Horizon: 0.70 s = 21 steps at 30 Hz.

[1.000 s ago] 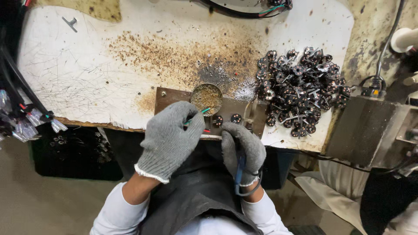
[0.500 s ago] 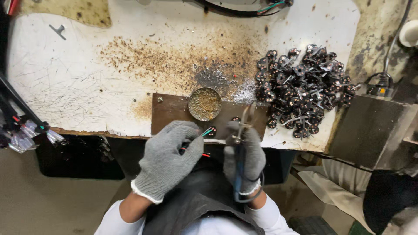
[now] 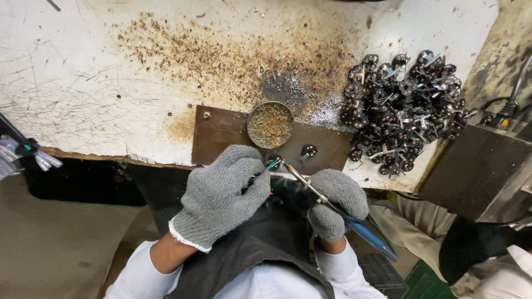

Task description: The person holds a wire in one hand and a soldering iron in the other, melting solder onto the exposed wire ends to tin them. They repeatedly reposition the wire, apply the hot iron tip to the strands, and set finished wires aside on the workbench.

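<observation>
The left hand [image 3: 224,194], in a grey knit glove, pinches thin red and green wires [image 3: 265,170] just below the round tin [image 3: 270,124]; the right hand [image 3: 336,202] grips a blue-handled soldering iron [image 3: 332,206], its tip touching the wire ends

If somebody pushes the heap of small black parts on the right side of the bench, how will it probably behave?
The heap of black parts would probably spread, not slide as one block, since the pieces lie loose on each other. Their thin metal prongs cross, so some would likely snag and drag in clumps. It sits near the bench edge, so outer pieces might fall off.
</observation>
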Motion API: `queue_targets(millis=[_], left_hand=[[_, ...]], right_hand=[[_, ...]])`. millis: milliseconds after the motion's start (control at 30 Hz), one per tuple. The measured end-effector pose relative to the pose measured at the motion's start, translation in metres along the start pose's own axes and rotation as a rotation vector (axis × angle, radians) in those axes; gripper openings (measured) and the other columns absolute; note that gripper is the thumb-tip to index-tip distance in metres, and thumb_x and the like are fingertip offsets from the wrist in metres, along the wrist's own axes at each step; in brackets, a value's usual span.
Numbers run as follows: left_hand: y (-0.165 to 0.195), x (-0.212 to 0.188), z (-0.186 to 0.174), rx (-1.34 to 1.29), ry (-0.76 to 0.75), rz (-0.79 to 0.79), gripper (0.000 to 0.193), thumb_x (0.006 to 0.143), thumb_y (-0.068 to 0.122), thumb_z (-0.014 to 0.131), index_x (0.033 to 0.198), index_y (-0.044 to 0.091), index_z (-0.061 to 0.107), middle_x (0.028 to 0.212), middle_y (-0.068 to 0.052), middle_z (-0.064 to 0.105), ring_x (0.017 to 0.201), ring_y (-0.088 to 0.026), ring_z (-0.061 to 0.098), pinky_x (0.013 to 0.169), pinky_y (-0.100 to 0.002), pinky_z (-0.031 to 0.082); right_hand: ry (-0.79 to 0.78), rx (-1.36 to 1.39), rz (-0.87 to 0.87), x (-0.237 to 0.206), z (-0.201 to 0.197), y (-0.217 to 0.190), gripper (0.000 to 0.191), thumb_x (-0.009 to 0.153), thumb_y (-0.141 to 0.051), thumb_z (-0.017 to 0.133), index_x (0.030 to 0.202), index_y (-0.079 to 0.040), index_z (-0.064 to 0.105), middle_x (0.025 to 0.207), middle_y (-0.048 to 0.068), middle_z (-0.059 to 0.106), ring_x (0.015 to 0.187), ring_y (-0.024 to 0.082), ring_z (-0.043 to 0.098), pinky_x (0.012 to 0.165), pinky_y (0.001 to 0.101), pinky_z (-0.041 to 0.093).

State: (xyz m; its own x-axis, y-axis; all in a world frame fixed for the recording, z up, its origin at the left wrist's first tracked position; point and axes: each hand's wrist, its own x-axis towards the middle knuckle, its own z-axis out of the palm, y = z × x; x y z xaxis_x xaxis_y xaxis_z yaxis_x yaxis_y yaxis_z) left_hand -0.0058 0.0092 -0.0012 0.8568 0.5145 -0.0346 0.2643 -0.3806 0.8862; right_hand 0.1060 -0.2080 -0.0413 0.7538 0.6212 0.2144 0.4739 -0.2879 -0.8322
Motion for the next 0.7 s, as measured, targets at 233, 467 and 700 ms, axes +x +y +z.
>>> queue_targets(millis=[233, 467, 700], left_hand=[[-0.001, -0.002, 0.002, 0.009, -0.002, -0.022, 0.018, 0.086, 0.018, 0.078, 0.098, 0.008, 0.069, 0.103, -0.007, 0.07, 0.075, -0.026, 0.072, 0.064, -0.035, 0.056], [0.0, -0.003, 0.004, -0.021, 0.011, -0.049, 0.019, 0.086, 0.018, 0.078, 0.1, 0.007, 0.071, 0.105, -0.007, 0.072, 0.073, -0.022, 0.073, 0.065, -0.033, 0.057], [0.001, -0.003, 0.004, 0.001, 0.017, -0.035, 0.018, 0.086, 0.018, 0.078, 0.098, 0.007, 0.07, 0.104, -0.008, 0.072, 0.074, -0.023, 0.073, 0.065, -0.034, 0.057]], right_hand=[[-0.083, -0.024, -0.085, -0.002, -0.003, 0.011, 0.042, 0.093, -0.051, 0.07, 0.099, -0.01, 0.075, 0.094, 0.006, 0.075, 0.094, 0.029, 0.075, 0.09, 0.0414, 0.059], [0.014, -0.015, 0.091, -0.012, -0.002, 0.01, 0.044, 0.1, -0.054, 0.068, 0.106, -0.011, 0.073, 0.098, 0.006, 0.073, 0.098, 0.028, 0.073, 0.097, 0.0419, 0.057], [-0.037, -0.037, 0.075, -0.009, 0.0, 0.013, 0.046, 0.095, -0.058, 0.068, 0.1, -0.013, 0.075, 0.093, 0.004, 0.072, 0.092, 0.026, 0.071, 0.094, 0.0392, 0.055]])
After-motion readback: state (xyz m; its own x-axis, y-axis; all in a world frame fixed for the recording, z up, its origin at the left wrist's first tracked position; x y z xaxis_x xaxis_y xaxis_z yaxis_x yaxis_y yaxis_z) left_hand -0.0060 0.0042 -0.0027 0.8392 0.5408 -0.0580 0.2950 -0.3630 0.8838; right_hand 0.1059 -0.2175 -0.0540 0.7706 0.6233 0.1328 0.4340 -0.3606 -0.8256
